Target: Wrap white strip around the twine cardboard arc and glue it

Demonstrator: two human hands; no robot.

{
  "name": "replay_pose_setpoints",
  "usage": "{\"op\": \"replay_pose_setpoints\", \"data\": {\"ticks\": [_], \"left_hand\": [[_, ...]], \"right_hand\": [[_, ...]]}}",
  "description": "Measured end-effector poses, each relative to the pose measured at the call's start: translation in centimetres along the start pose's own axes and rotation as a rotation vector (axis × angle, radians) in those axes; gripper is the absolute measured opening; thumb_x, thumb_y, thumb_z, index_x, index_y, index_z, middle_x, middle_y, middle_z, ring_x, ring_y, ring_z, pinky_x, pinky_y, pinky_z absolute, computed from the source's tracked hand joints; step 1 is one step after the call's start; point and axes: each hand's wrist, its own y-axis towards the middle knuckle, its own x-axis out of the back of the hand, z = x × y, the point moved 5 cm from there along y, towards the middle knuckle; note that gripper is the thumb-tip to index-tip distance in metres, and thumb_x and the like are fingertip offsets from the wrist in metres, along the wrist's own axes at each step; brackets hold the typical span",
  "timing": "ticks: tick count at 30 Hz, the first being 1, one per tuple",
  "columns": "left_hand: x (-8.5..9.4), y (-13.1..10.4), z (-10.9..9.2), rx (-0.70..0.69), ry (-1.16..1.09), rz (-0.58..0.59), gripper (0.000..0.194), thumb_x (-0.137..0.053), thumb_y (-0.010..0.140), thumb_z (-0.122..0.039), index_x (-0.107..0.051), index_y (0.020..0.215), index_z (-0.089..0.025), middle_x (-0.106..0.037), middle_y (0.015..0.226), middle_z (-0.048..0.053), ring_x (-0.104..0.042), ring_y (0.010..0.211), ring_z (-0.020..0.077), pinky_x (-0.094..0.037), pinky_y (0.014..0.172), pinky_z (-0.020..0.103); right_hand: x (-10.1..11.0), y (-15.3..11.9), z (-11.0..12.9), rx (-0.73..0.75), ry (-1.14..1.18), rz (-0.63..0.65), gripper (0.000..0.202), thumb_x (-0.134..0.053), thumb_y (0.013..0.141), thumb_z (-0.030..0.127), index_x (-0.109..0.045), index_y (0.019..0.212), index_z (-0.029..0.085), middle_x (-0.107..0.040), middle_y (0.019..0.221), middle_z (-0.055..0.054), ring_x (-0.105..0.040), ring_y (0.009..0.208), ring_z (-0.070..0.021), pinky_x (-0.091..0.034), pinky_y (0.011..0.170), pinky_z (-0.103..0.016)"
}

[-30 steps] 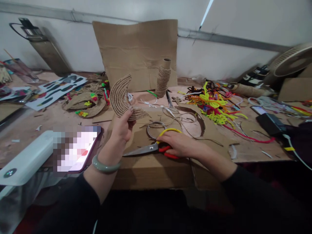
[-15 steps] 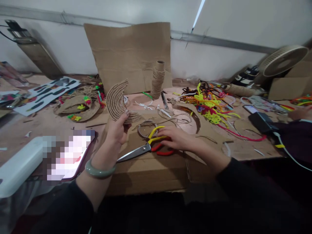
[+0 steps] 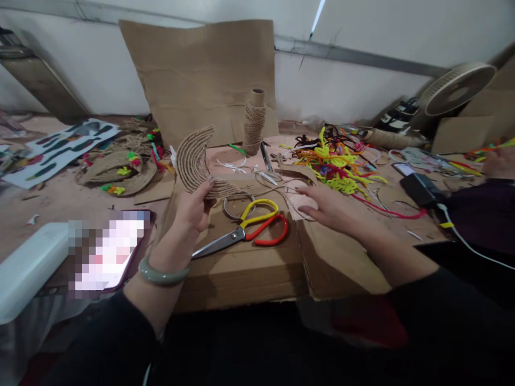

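The crescent of coiled cord [image 3: 189,166] is up in the air over the cardboard box [image 3: 237,276], pinched near its lower curve between the thumb and fingers of the left hand [image 3: 193,212], above a pale green bangle [image 3: 164,272]. From its lower tip a thin strand of twine [image 3: 261,193] runs across to the right hand [image 3: 325,206], whose thumb and forefinger are spread apart; I can't tell from here whether any finger grips it. Just below lie the scissors [image 3: 242,232], loose on the box, one handle yellow, the other red. Behind them a spool of twine [image 3: 255,126] stands upright before a propped cardboard sheet [image 3: 193,75]. Bright fuzzy stems [image 3: 338,166] are heaped to the right, a lit phone [image 3: 110,249] lies to the left, and another person's hand [image 3: 501,161] shows, blurred, at the far right.
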Motion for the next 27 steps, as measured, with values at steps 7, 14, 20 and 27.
{"op": "replay_pose_setpoints", "data": {"ticks": [7, 14, 20, 27], "left_hand": [[-0.2, -0.2, -0.1, 0.004, -0.011, -0.006, 0.029, -0.084, 0.051, -0.022, -0.067, 0.073, -0.016, -0.068, 0.066, -0.002, -0.060, 0.060, 0.0079, -0.041, 0.050, 0.016], [0.1, 0.5, 0.7, 0.009, 0.049, 0.040, 0.030, -0.081, 0.058, -0.024, -0.071, 0.085, -0.016, -0.072, 0.080, 0.001, -0.062, 0.064, 0.0096, -0.044, 0.054, 0.018], [-0.3, 0.2, 0.9, 0.014, 0.065, 0.102, 0.032, -0.081, 0.059, -0.024, -0.071, 0.089, -0.016, -0.073, 0.084, 0.003, -0.064, 0.068, 0.0122, -0.050, 0.062, 0.023], [-0.6, -0.5, 0.5, -0.023, 0.137, 0.114, 0.036, -0.083, 0.059, -0.027, -0.072, 0.090, -0.014, -0.074, 0.090, 0.006, -0.068, 0.074, 0.0148, -0.053, 0.071, 0.027]], "right_hand": [[4.5, 6.8, 7.5, 0.225, 0.556, -0.440, 0.022, -0.056, 0.085, 0.029, -0.065, 0.102, 0.019, -0.071, 0.090, -0.003, -0.062, 0.079, -0.0151, -0.049, 0.071, -0.029], [-3.3, 11.7, 8.2, 0.082, 1.063, -0.382, 0.031, -0.054, 0.080, 0.048, -0.061, 0.076, 0.018, -0.058, 0.066, 0.000, -0.048, 0.059, -0.0107, -0.039, 0.057, -0.025], [-6.4, 13.1, 6.8, 0.037, 1.174, -0.165, 0.049, -0.051, 0.076, 0.065, -0.061, 0.083, 0.018, -0.059, 0.070, -0.001, -0.046, 0.055, -0.0102, -0.036, 0.050, -0.024], [-6.5, 12.4, 8.7, 0.140, 1.053, -0.073, 0.029, -0.055, 0.080, 0.045, -0.056, 0.069, 0.018, -0.050, 0.064, 0.002, -0.043, 0.061, -0.0112, -0.037, 0.058, -0.025]]}}
